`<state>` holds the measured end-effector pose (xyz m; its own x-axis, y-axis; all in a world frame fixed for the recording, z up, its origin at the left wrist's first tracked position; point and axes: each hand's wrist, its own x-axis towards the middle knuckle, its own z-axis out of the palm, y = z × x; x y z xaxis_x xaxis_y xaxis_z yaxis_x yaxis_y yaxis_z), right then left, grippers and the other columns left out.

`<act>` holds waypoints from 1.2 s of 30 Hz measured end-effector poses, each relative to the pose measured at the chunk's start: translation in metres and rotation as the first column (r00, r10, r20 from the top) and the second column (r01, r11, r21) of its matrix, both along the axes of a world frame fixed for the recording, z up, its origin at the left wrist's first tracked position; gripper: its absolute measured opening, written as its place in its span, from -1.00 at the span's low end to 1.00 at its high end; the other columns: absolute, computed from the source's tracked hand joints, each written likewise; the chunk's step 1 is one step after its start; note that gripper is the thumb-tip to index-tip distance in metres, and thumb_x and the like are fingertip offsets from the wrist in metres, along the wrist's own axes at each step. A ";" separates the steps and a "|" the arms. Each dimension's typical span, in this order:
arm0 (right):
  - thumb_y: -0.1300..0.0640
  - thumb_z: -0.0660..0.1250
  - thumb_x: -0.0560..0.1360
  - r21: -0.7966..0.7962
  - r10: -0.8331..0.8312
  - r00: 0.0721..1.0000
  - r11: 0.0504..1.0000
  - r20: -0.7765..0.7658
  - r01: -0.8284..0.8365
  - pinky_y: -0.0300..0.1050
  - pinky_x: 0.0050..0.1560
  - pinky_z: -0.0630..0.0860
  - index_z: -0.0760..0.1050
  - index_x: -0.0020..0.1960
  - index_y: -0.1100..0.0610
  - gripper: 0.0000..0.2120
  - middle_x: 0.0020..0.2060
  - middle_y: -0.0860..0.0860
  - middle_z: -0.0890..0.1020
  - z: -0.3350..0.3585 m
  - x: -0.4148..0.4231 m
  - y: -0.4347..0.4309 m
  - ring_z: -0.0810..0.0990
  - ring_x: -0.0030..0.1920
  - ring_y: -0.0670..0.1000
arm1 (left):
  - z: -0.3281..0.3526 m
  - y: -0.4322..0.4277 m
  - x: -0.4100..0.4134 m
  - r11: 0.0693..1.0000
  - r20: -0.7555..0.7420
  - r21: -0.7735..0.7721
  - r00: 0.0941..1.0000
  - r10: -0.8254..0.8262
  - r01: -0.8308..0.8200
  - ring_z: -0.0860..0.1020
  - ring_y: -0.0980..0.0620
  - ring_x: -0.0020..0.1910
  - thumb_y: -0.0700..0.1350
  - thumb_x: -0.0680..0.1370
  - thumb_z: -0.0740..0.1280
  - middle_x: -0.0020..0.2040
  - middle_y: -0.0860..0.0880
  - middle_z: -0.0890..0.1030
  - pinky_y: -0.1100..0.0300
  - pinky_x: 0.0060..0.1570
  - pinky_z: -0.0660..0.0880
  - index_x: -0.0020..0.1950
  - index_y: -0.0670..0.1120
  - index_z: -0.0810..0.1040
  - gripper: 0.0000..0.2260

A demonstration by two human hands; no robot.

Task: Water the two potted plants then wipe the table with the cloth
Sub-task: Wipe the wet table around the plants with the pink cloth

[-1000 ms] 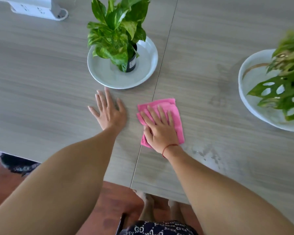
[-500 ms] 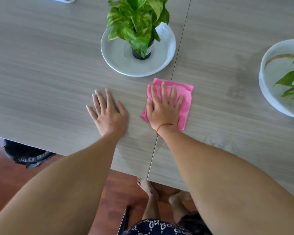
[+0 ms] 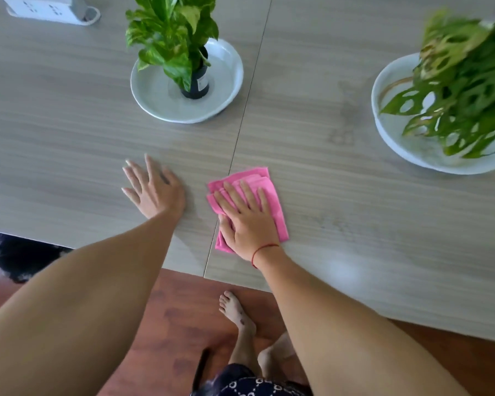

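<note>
A folded pink cloth (image 3: 272, 192) lies on the grey wood-grain table (image 3: 355, 224), just right of the table's seam. My right hand (image 3: 245, 218) presses flat on it with straight fingers. My left hand (image 3: 152, 190) rests flat on the bare table to the left of the cloth. Behind the hands, a small potted plant (image 3: 175, 47) in a dark pot stands on a white saucer (image 3: 155, 95). A second plant (image 3: 469, 87) with holed leaves sits in a white bowl (image 3: 397, 144) at the right edge.
A white power strip (image 3: 49, 10) lies at the back left. Damp streaks (image 3: 343, 132) mark the table between the two plants. The table's front edge runs just below my hands, with a red-brown floor (image 3: 177, 324) and bare feet (image 3: 237, 312) beneath.
My right hand has pulled the cloth back from the saucer toward the table's front edge, after pushing it forward. My left hand stays flat on the table.
</note>
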<state>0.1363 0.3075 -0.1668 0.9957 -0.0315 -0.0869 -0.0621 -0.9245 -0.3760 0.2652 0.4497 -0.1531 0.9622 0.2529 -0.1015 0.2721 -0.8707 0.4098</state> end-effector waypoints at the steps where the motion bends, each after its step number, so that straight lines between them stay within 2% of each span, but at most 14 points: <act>1: -0.10 -0.06 0.56 -0.011 -0.002 1.000 1.000 -0.001 0.002 0.22 0.52 -0.03 0.19 0.50 -0.09 -0.49 0.51 -0.10 0.22 0.001 -0.009 -0.015 0.05 0.55 0.06 | 0.001 -0.012 -0.009 0.999 0.000 0.002 0.999 -0.035 0.035 -0.14 -0.01 0.57 0.02 0.65 0.03 0.60 -0.09 -0.05 -0.10 0.50 -0.21 0.58 0.04 0.11 -0.52; 5: -0.12 -0.14 0.58 -0.087 -0.084 0.996 0.993 -0.014 0.082 0.19 0.54 -0.09 0.05 0.53 -0.13 -0.48 0.54 -0.12 0.09 0.006 -0.023 -0.073 -0.05 0.56 0.04 | -0.002 -0.050 -0.028 0.978 -0.016 0.022 0.979 -0.205 0.206 -0.13 0.00 0.57 0.09 0.64 -0.01 0.60 -0.08 -0.04 -0.17 0.48 -0.25 0.57 0.09 0.11 -0.52; 8: -0.12 -0.11 0.59 -0.129 -0.193 0.981 0.973 -0.016 0.189 0.20 0.53 -0.10 0.01 0.53 -0.18 -0.51 0.54 -0.15 0.05 0.007 -0.012 -0.084 -0.05 0.56 0.04 | -0.009 -0.056 -0.031 0.975 -0.025 0.073 0.978 -0.207 0.208 -0.15 0.03 0.57 0.15 0.62 -0.05 0.60 -0.05 -0.07 -0.17 0.47 -0.28 0.58 0.11 0.05 -0.49; 11: -0.11 -0.09 0.63 -0.141 -0.297 0.953 0.947 -0.051 0.288 0.25 0.52 -0.17 -0.08 0.53 -0.19 -0.52 0.55 -0.15 -0.05 0.005 0.014 -0.084 -0.14 0.56 0.07 | -0.011 -0.057 -0.031 0.978 -0.015 0.084 0.981 -0.192 0.193 -0.15 0.03 0.57 0.15 0.61 -0.06 0.60 -0.05 -0.07 -0.18 0.47 -0.28 0.58 0.12 0.03 -0.48; 13: -0.11 -0.10 0.64 -0.125 -0.374 0.925 0.923 -0.070 0.364 0.26 0.50 -0.23 -0.13 0.53 -0.19 -0.51 0.56 -0.13 -0.11 0.006 0.040 -0.081 -0.18 0.56 0.12 | -0.012 -0.057 -0.029 0.978 -0.009 0.097 0.983 -0.185 0.185 -0.15 0.02 0.57 0.15 0.61 -0.05 0.60 -0.05 -0.07 -0.19 0.47 -0.29 0.58 0.13 0.03 -0.48; 17: -0.11 -0.11 0.63 -0.127 -0.473 0.878 0.878 -0.073 0.462 0.34 0.48 -0.24 -0.16 0.54 -0.17 -0.50 0.56 -0.02 -0.14 0.005 0.082 -0.062 -0.22 0.54 0.23 | -0.015 -0.059 -0.028 0.977 -0.001 0.107 0.983 -0.185 0.184 -0.15 0.01 0.57 0.14 0.61 -0.05 0.60 -0.06 -0.07 -0.18 0.46 -0.30 0.58 0.13 0.02 -0.48; 21: -0.10 -0.07 0.64 -0.122 -0.387 0.919 0.918 -0.075 0.377 0.35 0.47 -0.25 -0.12 0.54 -0.14 -0.49 0.56 0.00 -0.13 0.004 0.083 -0.045 -0.23 0.54 0.24 | -0.016 -0.057 -0.026 0.974 0.005 0.111 0.980 -0.200 0.198 -0.14 0.01 0.57 0.13 0.61 -0.04 0.60 -0.06 -0.06 -0.19 0.47 -0.29 0.58 0.12 0.03 -0.49; 25: -0.08 -0.04 0.63 -0.078 -0.257 0.963 0.965 -0.080 0.251 0.29 0.50 -0.25 -0.09 0.55 -0.12 -0.48 0.56 -0.05 -0.12 0.003 0.045 -0.032 -0.23 0.55 0.15 | -0.015 -0.057 -0.028 0.980 0.021 0.084 0.983 -0.181 0.178 -0.11 0.01 0.57 0.12 0.63 -0.02 0.60 -0.07 -0.02 -0.17 0.46 -0.28 0.57 0.11 0.09 -0.51; 29: -0.09 -0.11 0.56 -0.036 -0.169 0.985 0.985 -0.031 0.168 0.24 0.52 -0.09 0.09 0.53 -0.08 -0.47 0.55 -0.08 0.10 0.004 -0.010 -0.040 -0.06 0.56 0.09 | -0.007 -0.070 -0.035 0.994 -0.050 0.049 0.994 -0.098 0.100 -0.14 -0.02 0.57 0.08 0.64 -0.02 0.60 -0.11 -0.06 -0.19 0.48 -0.25 0.58 0.06 0.06 -0.51; 31: -0.11 -0.15 0.53 -0.034 -0.128 0.991 0.991 -0.029 0.127 0.21 0.53 -0.06 0.13 0.52 -0.09 -0.44 0.53 -0.09 0.15 0.003 -0.036 -0.059 -0.01 0.56 0.06 | -0.006 -0.080 -0.048 0.988 -0.053 0.051 0.988 -0.142 0.144 -0.15 -0.02 0.57 0.07 0.64 -0.02 0.60 -0.11 -0.07 -0.16 0.48 -0.27 0.59 0.06 0.04 -0.50; 33: -0.12 -0.16 0.54 -0.053 -0.122 0.992 0.991 -0.029 0.120 0.19 0.54 -0.07 0.11 0.52 -0.11 -0.44 0.54 -0.11 0.12 0.004 -0.053 -0.085 -0.03 0.56 0.03 | -0.007 -0.085 -0.060 0.975 -0.029 0.058 0.976 -0.215 0.217 -0.14 0.00 0.57 0.09 0.64 -0.02 0.60 -0.10 -0.06 -0.11 0.48 -0.26 0.59 0.08 0.05 -0.51; 36: -0.13 -0.20 0.55 -0.120 -0.230 0.972 0.967 -0.035 0.225 0.19 0.54 -0.08 -0.02 0.53 -0.18 -0.46 0.55 -0.16 0.01 0.007 -0.052 -0.122 -0.08 0.57 0.01 | -0.008 -0.086 -0.063 0.973 -0.009 0.055 0.975 -0.223 0.223 -0.13 0.01 0.57 0.09 0.64 -0.03 0.60 -0.08 -0.05 -0.09 0.51 -0.22 0.58 0.09 0.06 -0.51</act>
<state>0.0846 0.1853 -0.1601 0.9559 -0.2691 -0.1178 -0.2912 -0.9206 -0.2600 0.2025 0.3633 -0.1615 0.9947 0.0373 -0.0956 0.0693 -0.9309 0.3586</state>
